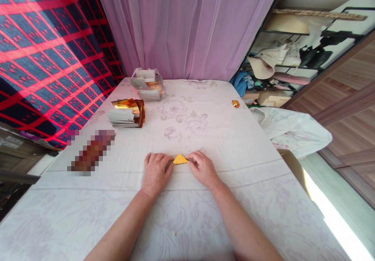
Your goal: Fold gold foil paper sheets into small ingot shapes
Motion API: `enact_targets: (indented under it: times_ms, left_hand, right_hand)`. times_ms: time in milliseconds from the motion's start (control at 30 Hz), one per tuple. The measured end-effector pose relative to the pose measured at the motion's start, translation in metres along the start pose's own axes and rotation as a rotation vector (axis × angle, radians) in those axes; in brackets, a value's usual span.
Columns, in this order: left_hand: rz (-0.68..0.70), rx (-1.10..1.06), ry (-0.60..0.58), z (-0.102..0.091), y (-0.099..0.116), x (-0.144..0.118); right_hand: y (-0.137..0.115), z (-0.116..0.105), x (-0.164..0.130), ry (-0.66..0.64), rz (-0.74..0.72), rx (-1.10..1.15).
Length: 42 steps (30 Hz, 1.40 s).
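Note:
Between my two hands lies a small folded piece of gold paper (180,159), its middle rising to a blunt point above the floral tablecloth (187,214). My left hand (158,171) pinches its left end, and the fingers cover that end. At the opposite end, my right hand (203,169) grips the paper between thumb and fingertips. Both hands rest low over the table. A stack of gold and grey-white paper sheets (125,114) sits farther off to the left. One small crumpled or folded gold piece (235,103) lies near the right edge.
Behind the stack is a clear plastic bag (148,84) holding more sheets. A blurred-out reddish object (93,151) lies at the left. Purple curtains (187,27) hang beyond the table. A shoe rack (293,54) and a white plastic bag (295,130) stand to the right.

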<state>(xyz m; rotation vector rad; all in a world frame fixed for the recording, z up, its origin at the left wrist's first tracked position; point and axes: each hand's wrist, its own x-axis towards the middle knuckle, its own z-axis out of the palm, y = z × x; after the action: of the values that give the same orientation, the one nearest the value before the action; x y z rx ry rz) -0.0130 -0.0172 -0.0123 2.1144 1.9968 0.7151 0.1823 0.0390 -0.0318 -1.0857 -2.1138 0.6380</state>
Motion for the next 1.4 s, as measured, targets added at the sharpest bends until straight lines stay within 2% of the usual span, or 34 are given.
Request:
enact_targets:
  times_ms: [567,967,1400]
  left_hand:
    - [0.032,-0.039,0.014,0.003,-0.002,-0.002]
    - [0.079,0.031,0.046,0.002,-0.001,-0.002]
    - [0.12,0.003,-0.027,-0.012,0.005,-0.013]
  right_hand:
    - [0.003,0.002,-0.003,0.005,-0.025,0.001]
    - [-0.016,-0.001,-0.007,-0.022,-0.294,-0.229]
    - [-0.023,0.004,-0.009,-0.043,-0.246,-0.293]
